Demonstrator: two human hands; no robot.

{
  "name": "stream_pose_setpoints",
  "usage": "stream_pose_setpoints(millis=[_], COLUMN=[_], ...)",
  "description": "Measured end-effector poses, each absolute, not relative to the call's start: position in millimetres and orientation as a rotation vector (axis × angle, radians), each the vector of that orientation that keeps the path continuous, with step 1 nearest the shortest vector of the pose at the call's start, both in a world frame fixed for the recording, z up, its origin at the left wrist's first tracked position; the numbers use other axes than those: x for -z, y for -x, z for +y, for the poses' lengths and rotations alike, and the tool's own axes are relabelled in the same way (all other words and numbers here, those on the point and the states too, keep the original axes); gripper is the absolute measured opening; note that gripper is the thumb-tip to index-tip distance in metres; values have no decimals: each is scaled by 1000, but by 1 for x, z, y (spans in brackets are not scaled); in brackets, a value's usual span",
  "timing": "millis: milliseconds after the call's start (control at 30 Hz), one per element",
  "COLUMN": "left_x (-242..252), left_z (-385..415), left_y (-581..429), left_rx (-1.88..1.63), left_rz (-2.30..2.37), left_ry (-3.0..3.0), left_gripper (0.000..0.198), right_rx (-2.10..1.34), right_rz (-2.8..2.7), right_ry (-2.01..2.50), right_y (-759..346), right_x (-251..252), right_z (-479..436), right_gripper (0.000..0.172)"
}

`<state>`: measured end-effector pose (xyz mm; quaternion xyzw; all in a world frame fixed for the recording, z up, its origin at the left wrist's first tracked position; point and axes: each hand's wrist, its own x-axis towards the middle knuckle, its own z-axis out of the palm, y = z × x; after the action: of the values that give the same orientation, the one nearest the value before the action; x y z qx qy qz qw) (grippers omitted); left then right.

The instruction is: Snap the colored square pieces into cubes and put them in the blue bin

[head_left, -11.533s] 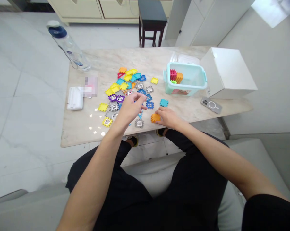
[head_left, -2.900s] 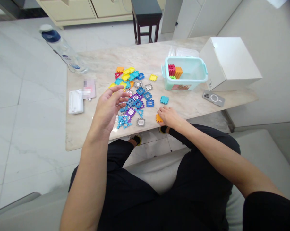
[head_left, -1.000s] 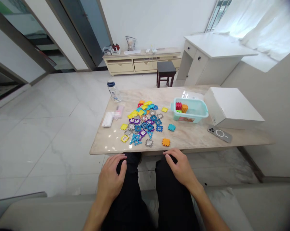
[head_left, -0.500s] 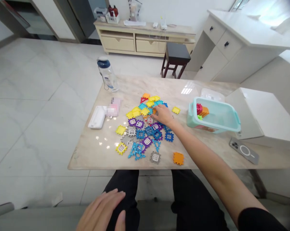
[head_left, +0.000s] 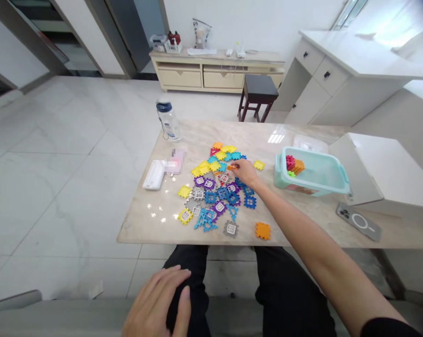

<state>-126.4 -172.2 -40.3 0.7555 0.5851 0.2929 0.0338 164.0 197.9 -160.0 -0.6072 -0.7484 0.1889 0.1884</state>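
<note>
My right hand [head_left: 245, 171] reaches over the far side of a spread of plastic interlocking tiles, its fingers pinching an orange tile [head_left: 231, 167]. Around it lie yellow tiles [head_left: 201, 168], dark blue window tiles [head_left: 250, 202], purple tiles with white windows [head_left: 220, 207] and light blue triangular pieces [head_left: 206, 220]. A grey tile with a white window [head_left: 230, 229] and a single orange square tile [head_left: 262, 230] are near the front edge. My left hand [head_left: 162, 299] rests over my left thigh, fingers stretched out, holding nothing.
A mint-green bin [head_left: 324, 171] holding a few red, orange and green tiles stands right of the pile. Beyond it is a white box [head_left: 390, 168]; a phone [head_left: 359, 221] lies in front. At left are a water bottle [head_left: 170, 126] and a white pack [head_left: 154, 175].
My right hand has drawn slightly back from the pile, and an orange tile now shows between its fingers. My left hand stays over my thigh. The camera view has shifted a little.
</note>
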Motion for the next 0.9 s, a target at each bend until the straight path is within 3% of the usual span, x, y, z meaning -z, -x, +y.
stream_pose_setpoints(millis=[167,333,467,600,733,900], left_x=[29,27,27,26,20,15], left_z=[-178,-180,-181,-187,-197,-169], left_y=[118,112,107,107,102,67], left_rx=[-825,-642,-625,-694,-796,-700], left_rz=[1843,1821,1868,1871,1860,1908], left_ry=[-2274,-2182,-2073,-2005,-2054,-2081], left_gripper=[23,28,28,26,26,23], right_rx=[-447,-543,-827,-1135,-1163,-1165], right_rz=[-1973,-2017,-1996,-2003,-1945,-1818], right_ry=[1583,1376,1185,1016,999,1060], right_y=[-171,-168,-163,-170,-195,-240], right_x=[103,38,9,2,12,38], right_z=[157,97,42,-2,-29,-34], right_gripper=[23,46,27,40,29,31])
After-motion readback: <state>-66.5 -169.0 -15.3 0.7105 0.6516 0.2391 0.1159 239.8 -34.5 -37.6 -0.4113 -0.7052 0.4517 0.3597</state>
